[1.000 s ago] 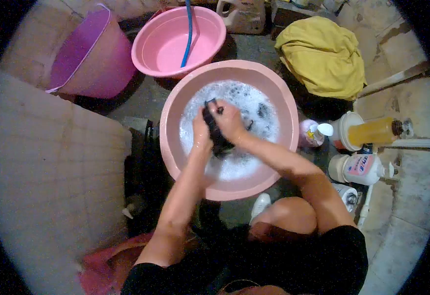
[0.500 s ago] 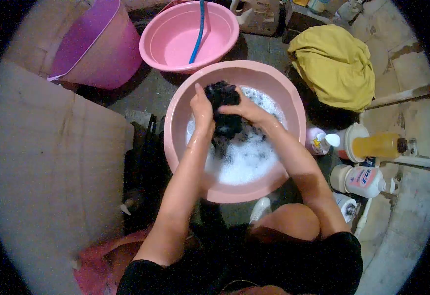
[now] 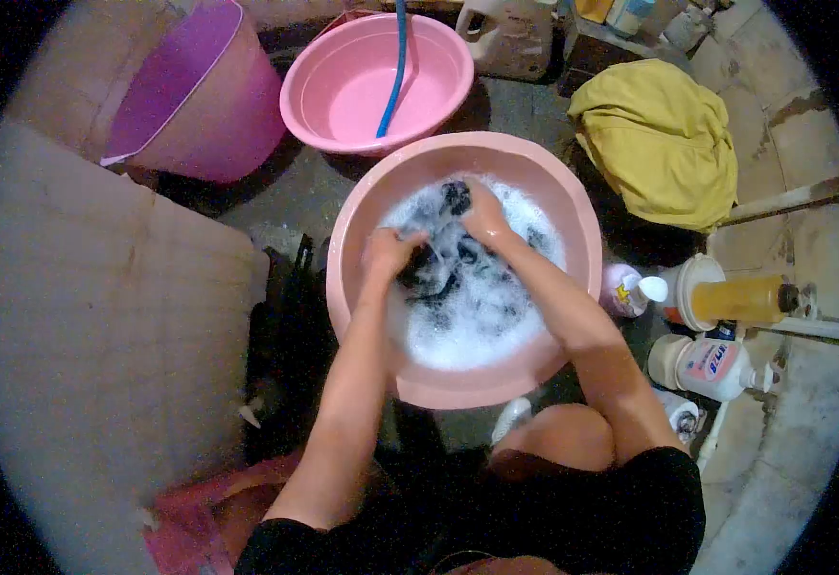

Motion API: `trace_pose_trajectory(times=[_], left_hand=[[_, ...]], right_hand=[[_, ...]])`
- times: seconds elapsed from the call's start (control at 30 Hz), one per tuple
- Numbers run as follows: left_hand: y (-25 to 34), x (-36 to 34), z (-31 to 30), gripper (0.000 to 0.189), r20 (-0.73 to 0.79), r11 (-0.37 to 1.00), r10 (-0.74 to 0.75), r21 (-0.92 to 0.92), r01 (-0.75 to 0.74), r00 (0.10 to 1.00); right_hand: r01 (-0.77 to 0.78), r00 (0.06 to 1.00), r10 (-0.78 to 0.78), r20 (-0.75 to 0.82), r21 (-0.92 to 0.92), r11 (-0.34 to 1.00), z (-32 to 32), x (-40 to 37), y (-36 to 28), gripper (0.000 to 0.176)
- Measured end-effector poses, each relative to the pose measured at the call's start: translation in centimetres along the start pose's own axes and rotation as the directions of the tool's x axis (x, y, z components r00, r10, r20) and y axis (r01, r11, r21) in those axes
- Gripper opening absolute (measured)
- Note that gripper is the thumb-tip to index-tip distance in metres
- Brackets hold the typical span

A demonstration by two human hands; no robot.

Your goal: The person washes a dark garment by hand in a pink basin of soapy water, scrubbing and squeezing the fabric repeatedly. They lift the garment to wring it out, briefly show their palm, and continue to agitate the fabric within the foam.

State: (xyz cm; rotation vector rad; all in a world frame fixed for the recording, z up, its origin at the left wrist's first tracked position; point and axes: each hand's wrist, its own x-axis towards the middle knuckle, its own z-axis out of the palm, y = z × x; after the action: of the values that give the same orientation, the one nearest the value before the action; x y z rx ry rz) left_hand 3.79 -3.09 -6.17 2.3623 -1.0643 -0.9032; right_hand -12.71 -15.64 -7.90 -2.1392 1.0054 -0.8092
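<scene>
- Left hand point(image 3: 388, 251): closed in a fist on the dark cloth point(image 3: 436, 284), low in the foam at the left side of the basin, knuckles up.
- Right hand point(image 3: 484, 213): farther from the body, toward the far rim. Fingers bend down into the suds, touching a dark bunch of the same cloth. The fingertips are hidden by foam, so I cannot tell if it grips or only presses.
- Dark cloth: wet, crumpled, mostly sunk under the suds point(image 3: 477, 331). Patches show between the two hands and near the far side.
- Big pink basin point(image 3: 467, 391): on the floor in front of the person's knee point(image 3: 563, 436), full of white foam.
- Both forearms reach in from below, left arm straight, right arm angled from the right.
- Second pink basin point(image 3: 343, 96): just behind the big one, almost touching it, with a blue hose point(image 3: 392, 72) hanging into it.
- Purple bucket point(image 3: 199, 96): left of the second basin, tilted.
- Yellow cloth point(image 3: 664, 139): heaped on the floor to the right of the basins.
- Right of the big basin: small pink bottle point(image 3: 620, 287) just beside the rim, then a bottle of orange liquid point(image 3: 737, 299) lying on its side, and a white pump bottle point(image 3: 712, 364) below it.
- White shoe point(image 3: 510, 417): under the near rim of the big basin.
</scene>
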Motion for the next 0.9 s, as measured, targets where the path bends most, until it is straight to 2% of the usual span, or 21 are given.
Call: trace_pose_trajectory(times=[0.03,0.07,0.1,0.13,0.17,0.23,0.3,0.37,0.4,0.47,0.5,0.53,0.57,0.6,0.63,0.67,0.7,0.77,0.83,0.87,0.9], left_hand=[[-1.5,1.1,0.9,0.056,-0.006,0.881,0.072,-0.468,-0.067,0.997],[0.2,0.4,-0.2,0.060,0.034,0.666,0.013,-0.746,0.017,0.999],[2.4,-1.0,-1.5,0.064,0.099,0.363,-0.033,-0.926,0.104,0.995],[3.6,-1.8,-1.9,0.069,0.156,0.125,-0.052,-0.979,0.161,0.986],[5.0,-2.9,-2.7,0.061,0.256,0.032,-0.005,-0.966,0.256,0.967],[4.1,-2.3,-0.6,0.054,0.207,0.052,0.001,-0.977,0.206,0.978],[2.4,-1.1,2.9,0.042,0.104,0.081,-0.002,-0.991,0.104,0.995],[0.7,-1.2,4.9,0.031,-0.003,0.117,-0.017,-0.993,-0.001,1.000],[7.2,-7.0,0.0,0.027,0.170,0.059,-0.099,-0.983,0.177,0.980],[3.5,-3.8,4.0,0.030,0.117,0.077,-0.071,-0.989,0.123,0.991],[3.3,-3.2,4.5,0.032,0.101,0.063,-0.035,-0.993,0.103,0.994],[-1.6,-0.3,6.1,0.035,0.177,-0.128,0.340,-0.964,0.232,0.924],[-2.8,0.0,5.7,0.035,0.173,-0.140,0.337,-0.963,0.231,0.925],[-3.6,0.1,5.2,0.039,0.132,-0.157,0.492,-0.959,0.237,0.861],[-1.4,-1.6,3.9,0.042,0.118,-0.128,0.406,-0.975,0.184,0.906],[0.8,-3.4,2.6,0.045,0.102,-0.088,0.315,-0.987,0.136,0.943],[6.3,-6.5,0.4,0.046,0.044,0.023,-0.035,-0.999,0.045,0.998],[5.1,-6.1,2.5,0.036,0.215,0.085,-0.038,-0.972,0.217,0.976],[2.5,-3.8,4.3,0.033,0.098,0.167,-0.035,-0.980,0.103,0.995],[2.2,-4.3,4.0,0.036,0.064,-0.236,0.297,-0.962,0.138,0.953],[2.0,-4.8,3.5,0.038,0.016,-0.570,0.634,-0.667,0.480,0.773]], right_hand=[[-0.156,0.988,0.153,0.028,0.153,0.976,-1.7,-0.3,-2.3,0.033],[-0.111,0.993,0.117,-0.014,0.205,0.972,-3.1,-0.7,-4.6,0.033],[-0.072,0.995,0.088,-0.054,0.251,0.965,-4.2,-1.4,-7.0,0.033],[-0.075,0.996,0.087,-0.032,0.268,0.960,-4.9,-2.3,-9.6,0.031],[-0.070,0.997,0.078,-0.016,0.286,0.956,-5.1,-3.1,-12.1,0.029],[0.259,0.964,-0.246,-0.105,0.142,0.955,-4.7,-4.5,-15.8,0.027],[0.301,0.944,-0.313,0.109,0.111,0.947,-2.7,-5.4,-14.5,0.039],[0.034,0.999,-0.037,0.016,0.162,0.986,-2.5,-3.9,-11.3,0.026],[-0.028,0.999,0.022,0.034,0.185,0.982,-3.0,-3.3,-9.8,0.025],[-0.150,0.989,0.147,0.031,0.113,0.982,-3.8,-3.7,-11.1,0.023],[-0.060,0.998,0.061,-0.020,0.065,0.996,-3.6,-4.6,-12.2,0.021],[0.036,0.999,-0.040,0.035,0.105,0.994,-3.7,-5.8,-14.1,0.021],[0.131,0.985,-0.146,0.090,0.152,0.980,-3.7,-6.7,-15.7,0.021],[0.279,0.945,-0.304,0.124,0.188,0.942,-2.8,-7.2,-15.9,0.022],[0.280,0.944,-0.306,0.123,0.191,0.941,-2.7,-6.7,-15.2,0.022],[0.133,0.989,-0.143,0.023,0.248,0.960,-2.9,-5.4,-14.0,0.022],[0.003,0.997,0.021,-0.070,0.321,0.947,-3.0,-3.4,-12.4,0.023],[-0.151,0.982,0.148,0.121,0.022,0.988,-5.2,-2.1,-10.9,0.026],[-0.037,0.999,0.036,0.020,0.059,0.998,-3.9,-4.5,-12.2,0.031],[0.039,0.993,-0.051,0.105,0.115,0.993,-4.0,-6.2,-14.9,0.032],[0.265,0.941,-0.281,0.190,0.104,0.959,-2.7,-7.8,-15.1,0.033]])
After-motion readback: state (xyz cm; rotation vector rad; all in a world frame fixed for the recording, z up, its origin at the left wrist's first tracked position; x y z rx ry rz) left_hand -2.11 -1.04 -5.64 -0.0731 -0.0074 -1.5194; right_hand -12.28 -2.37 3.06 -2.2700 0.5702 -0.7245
